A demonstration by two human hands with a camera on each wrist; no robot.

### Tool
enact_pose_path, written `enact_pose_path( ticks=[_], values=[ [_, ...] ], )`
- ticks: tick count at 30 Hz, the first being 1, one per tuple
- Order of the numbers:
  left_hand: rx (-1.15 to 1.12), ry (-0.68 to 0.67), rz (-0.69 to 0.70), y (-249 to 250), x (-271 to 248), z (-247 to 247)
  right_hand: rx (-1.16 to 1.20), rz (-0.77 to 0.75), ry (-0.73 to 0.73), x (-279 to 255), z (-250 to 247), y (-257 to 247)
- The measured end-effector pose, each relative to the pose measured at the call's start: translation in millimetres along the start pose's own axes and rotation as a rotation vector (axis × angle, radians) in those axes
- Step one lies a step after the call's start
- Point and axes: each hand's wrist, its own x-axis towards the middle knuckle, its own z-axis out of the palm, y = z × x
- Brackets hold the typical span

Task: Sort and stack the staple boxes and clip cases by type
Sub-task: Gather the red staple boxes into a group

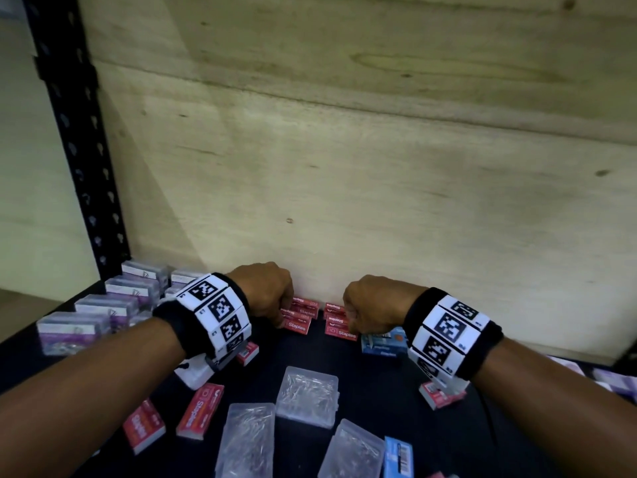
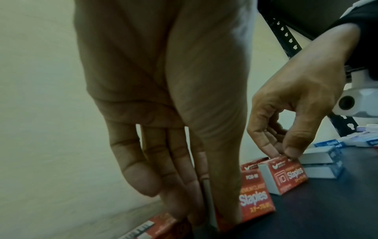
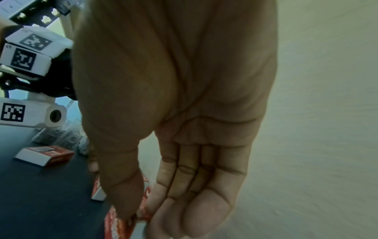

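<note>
Two low stacks of red staple boxes stand against the wooden back wall, a left stack [image 1: 300,315] and a right stack [image 1: 339,327]. My left hand [image 1: 272,291] reaches down onto the left stack. Its thumb and fingers [image 2: 184,202] pinch a red staple box [image 2: 206,194] that they mostly hide. My right hand [image 1: 362,308] sits over the right stack. Its thumb and forefinger pinch the top edge of a red staple box [image 2: 286,176], and the same pinch by the right hand [image 3: 143,215] shows in the right wrist view. Blue staple boxes [image 1: 382,343] are stacked just right of it.
Purple-labelled clip cases [image 1: 103,305] line the left edge by the black upright [image 1: 79,150]. Clear clip cases [image 1: 306,391] lie in front on the dark shelf [image 1: 362,391]. Loose red boxes [image 1: 200,408] and a blue box [image 1: 398,453] are scattered among them.
</note>
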Motion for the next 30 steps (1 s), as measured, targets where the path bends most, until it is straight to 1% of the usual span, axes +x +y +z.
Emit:
enact_pose_path(
  ticks=[6, 9, 12, 15, 19, 23, 26, 30],
  values=[
    [-0.053, 0.0, -0.009, -2.9, -2.7, -3.3, -0.004, 0.009, -0.003, 1.6, -1.6, 2.0],
    [-0.068, -0.004, -0.019, -16.3, -14.9, -7.9, 0.033, -0.016, 0.039, 0.6, -14.2, -0.5],
    [-0.027, -0.096, -0.03, -29.2, -31.2, -8.5, 0.038, -0.091, 0.101, 7.5, -30.0, -10.0],
    [0.013, -0.171, -0.019, -37.7, -42.7, -4.0, 0.043, -0.161, 0.121, 22.7, -41.0, -26.5],
    [0.077, -0.182, 0.013, -43.8, -50.2, -2.8, 0.019, -0.212, 0.087, 44.4, -48.1, -51.6],
    [0.109, -0.192, 0.054, -40.6, -50.5, -5.5, -0.056, -0.248, 0.056, 65.0, -48.0, -70.9],
    [0.148, -0.189, 0.096, -38.8, -48.1, -4.6, -0.091, -0.246, 0.038, 77.9, -47.6, -80.4],
    [0.145, -0.16, 0.134, -42.5, -48.6, -1.8, -0.102, -0.223, -0.013, 89.3, -50.7, -90.8]
  ],
)
